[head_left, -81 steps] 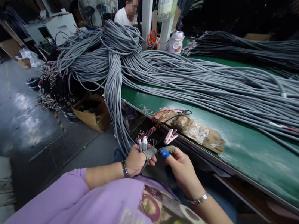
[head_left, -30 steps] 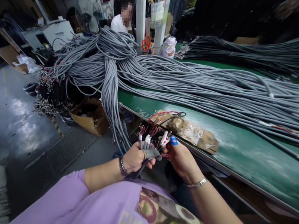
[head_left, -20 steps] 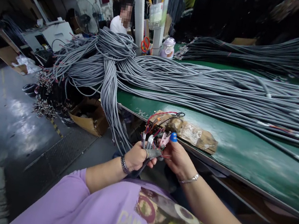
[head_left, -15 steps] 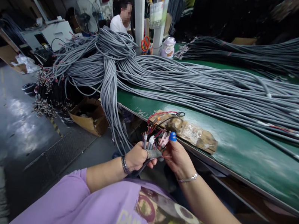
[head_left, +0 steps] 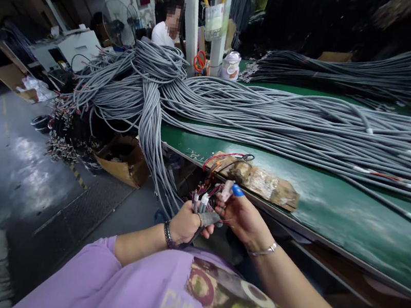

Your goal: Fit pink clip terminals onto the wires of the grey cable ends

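Moved: our left hand (head_left: pixel 183 224) and right hand (head_left: pixel 245 218) sit slightly lower than before.
Left grip: closed round cable ends (head_left: pixel 198 202).
Right grip: pinching pink clip (head_left: pixel 226 190), just right of those cable ends.

Grey throughout the cable pile (head_left: pixel 273 118) in mid-frame, on a green table (head_left: pixel 337 211). Lower centre — lilac shirt (head_left: pixel 118 286) with an olive-and-maroon print, blue finger cap (head_left: pixel 237 191), pale pink clip (head_left: pixel 226 190), grey cable ends (head_left: pixel 198 202) tipped white and red. Red wire (head_left: pixel 224 154) over brown cardboard (head_left: pixel 267 183).
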The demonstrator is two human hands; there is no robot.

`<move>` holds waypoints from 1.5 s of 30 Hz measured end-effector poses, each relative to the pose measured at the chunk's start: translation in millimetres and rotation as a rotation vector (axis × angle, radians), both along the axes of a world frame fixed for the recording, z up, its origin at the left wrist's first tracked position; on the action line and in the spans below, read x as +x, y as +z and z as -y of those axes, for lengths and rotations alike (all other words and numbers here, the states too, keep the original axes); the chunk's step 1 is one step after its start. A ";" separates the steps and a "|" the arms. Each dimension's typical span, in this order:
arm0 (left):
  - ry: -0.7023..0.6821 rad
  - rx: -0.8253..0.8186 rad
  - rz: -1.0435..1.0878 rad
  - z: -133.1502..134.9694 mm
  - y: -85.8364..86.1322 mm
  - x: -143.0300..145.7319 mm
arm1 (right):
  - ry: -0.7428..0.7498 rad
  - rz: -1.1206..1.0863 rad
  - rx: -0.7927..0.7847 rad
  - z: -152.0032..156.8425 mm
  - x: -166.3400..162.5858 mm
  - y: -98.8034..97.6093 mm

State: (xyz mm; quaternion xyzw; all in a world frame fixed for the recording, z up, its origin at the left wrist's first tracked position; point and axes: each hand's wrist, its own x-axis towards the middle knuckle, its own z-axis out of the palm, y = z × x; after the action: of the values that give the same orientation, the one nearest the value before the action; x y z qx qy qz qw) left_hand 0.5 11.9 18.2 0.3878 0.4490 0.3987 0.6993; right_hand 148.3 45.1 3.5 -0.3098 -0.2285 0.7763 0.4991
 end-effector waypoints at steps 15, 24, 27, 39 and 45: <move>0.143 -0.020 0.063 -6.1 5.9 10.4 | -0.097 0.034 -0.019 -2.7 -0.7 -5.6; 0.149 -0.031 0.027 -8.0 4.0 14.4 | -0.211 0.034 -0.005 -3.4 -5.0 -2.6; 0.150 -0.025 0.020 -8.2 2.6 14.1 | -0.183 0.027 -0.010 -2.0 -5.1 -2.1; 0.064 -0.039 0.037 0.1 6.3 -0.4 | -0.055 0.117 0.002 -0.8 2.1 7.6; 0.058 -0.076 0.082 -6.7 14.0 3.9 | -0.036 0.053 -0.023 -1.1 3.3 4.7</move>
State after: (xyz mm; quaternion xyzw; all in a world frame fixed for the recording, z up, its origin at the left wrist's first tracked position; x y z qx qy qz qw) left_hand 4.3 18.6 32.2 0.3313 0.4457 0.4172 0.7194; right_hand 151.6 46.2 8.2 -0.3400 -0.2270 0.7613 0.5033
